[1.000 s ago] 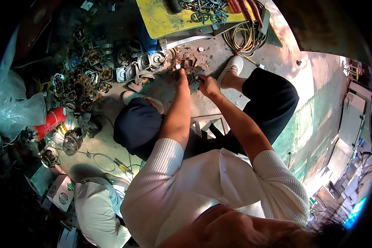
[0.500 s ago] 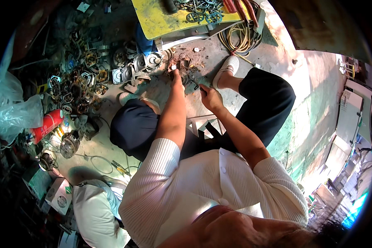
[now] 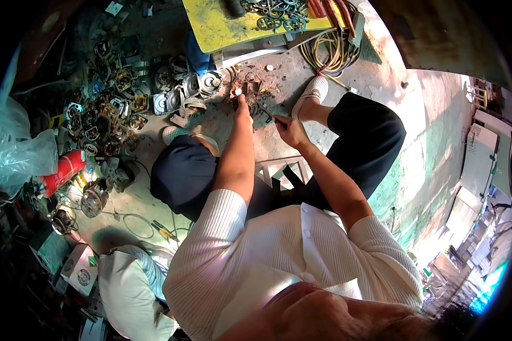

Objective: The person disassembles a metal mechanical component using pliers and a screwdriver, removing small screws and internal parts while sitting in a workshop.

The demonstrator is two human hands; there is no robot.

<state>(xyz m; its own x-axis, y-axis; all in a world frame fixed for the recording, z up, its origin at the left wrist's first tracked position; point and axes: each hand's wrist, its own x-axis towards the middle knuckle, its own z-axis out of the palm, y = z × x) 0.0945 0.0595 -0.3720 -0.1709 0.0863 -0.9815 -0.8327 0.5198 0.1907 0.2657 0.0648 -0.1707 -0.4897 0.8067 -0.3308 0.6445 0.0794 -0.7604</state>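
Out in front of me, my left hand [image 3: 243, 112] is closed, with its thumb against a small part with a pale round end [image 3: 238, 91]. The exact kind of that part is too small to tell. A dark slim tool with a bent end [image 3: 265, 112] points from my right hand [image 3: 292, 132] toward the left one. My right fingers are wrapped round its near end, and the fist hides much of it. Reddish-brown scraps and a dark square frame [image 3: 254, 87] lie on the floor just beyond the hands.
Metal motor housings [image 3: 176, 98] and several wound coils [image 3: 116, 108] cover the floor at left. A yellow-topped table [image 3: 222, 34] stands ahead, with metal rings [image 3: 281, 20] on it. A cable coil [image 3: 324, 57] hangs beside it. A red cylinder [image 3: 65, 170] and plastic bag [image 3: 25, 153] lie far left.
My right hand has shifted very slightly, the tool staying in its grip. My left hand remains at nearly the same spot with the small part.
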